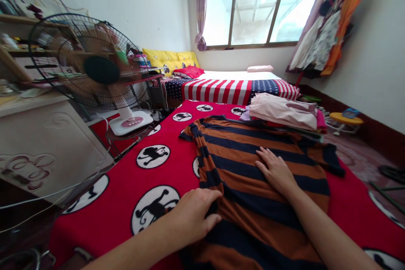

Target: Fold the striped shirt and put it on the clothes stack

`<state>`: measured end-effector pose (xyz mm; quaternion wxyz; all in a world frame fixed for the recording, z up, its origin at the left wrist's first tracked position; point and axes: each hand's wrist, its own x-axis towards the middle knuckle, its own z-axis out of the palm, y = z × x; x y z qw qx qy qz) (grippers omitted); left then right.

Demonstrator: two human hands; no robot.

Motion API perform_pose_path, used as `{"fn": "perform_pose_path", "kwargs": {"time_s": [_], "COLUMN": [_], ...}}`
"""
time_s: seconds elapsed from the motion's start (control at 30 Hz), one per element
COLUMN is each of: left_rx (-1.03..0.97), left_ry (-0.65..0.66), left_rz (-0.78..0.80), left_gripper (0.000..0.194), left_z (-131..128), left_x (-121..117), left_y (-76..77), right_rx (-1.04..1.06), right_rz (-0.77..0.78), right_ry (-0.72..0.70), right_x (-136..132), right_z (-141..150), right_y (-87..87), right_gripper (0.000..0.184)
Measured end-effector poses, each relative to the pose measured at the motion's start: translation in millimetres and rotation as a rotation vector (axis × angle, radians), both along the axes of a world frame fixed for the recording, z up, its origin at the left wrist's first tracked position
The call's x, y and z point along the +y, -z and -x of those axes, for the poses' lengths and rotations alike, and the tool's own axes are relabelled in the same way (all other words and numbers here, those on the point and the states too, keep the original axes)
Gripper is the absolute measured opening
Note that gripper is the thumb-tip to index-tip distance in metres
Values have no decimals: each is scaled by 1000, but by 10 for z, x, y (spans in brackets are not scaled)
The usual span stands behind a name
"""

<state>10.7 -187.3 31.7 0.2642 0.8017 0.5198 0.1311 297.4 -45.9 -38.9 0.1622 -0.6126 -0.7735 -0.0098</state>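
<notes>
A red monkey-print bedspread (117,206) is covering the bed, with an electric fan (88,59) standing beside it. A folded pile of pink clothes (283,112) is sitting at the far side — a brown-and-navy striped T-shirt (249,202) is lying spread just below it, touching it. The right hand (275,171) is pressing flat on the shirt's middle, fingers (264,156) spread. The left hand (193,215) is resting on the shirt's near left edge, fingers (211,196) curling into the cloth — pinching cannot be confirmed.

Red monkey-print bed cover (104,215); striped shirt (240,147) spread flat, folded clothes (281,112) beyond.
</notes>
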Motion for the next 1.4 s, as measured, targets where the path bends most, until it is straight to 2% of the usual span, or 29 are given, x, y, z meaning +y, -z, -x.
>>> {"fn": "perform_pose_path", "kwargs": {"time_s": [0.13,0.27,0.4,0.57,0.63,0.7,0.8,0.9,1.0,1.07,1.17,1.4], "left_rx": [-21,-86,-138,-32,-36,-113,-242,-216,-180,-159,-142,-176], "left_ry": [-44,-264,-402,-322,-331,-387,-485,-656,-708,-708,-710,-843], "left_rz": [58,41,74,185,170,112,-9,-101,-85,-66,-29,90], "left_gripper": [39,42,50,32,33,40,56,64,59,47,29,24], "left_z": [180,557,966,1214,1242,1259,1267,1234,1181,1165,1181,1239], "left_x": [-115,-176,-220,-190,-27,265,888,1541,2015,2199,2332,2503], "left_y": [-161,-298,-199,-15,-8,-16,9,82,156,192,226,180], "right_rx": [10,23,30,26,23,25,37,46,59,68,79,104], "right_rz": [6,2,-15,-35,-35,-31,-26,-14,-6,-7,-6,-10], "right_ry": [1,-2,-6,-4,-2,0,1,0,1,3,8,15], "right_x": [-4,-4,0,5,3,0,-7,-16,-26,-33,-42,-45], "right_z": [-1,-1,0,-1,2,7,14,16,15,17,24,28], "right_y": [-7,-2,8,23,20,11,-5,-17,-25,-31,-44,-43], "right_gripper": [48,48,48,47,47,47,47,47,47,47,46,44]}}
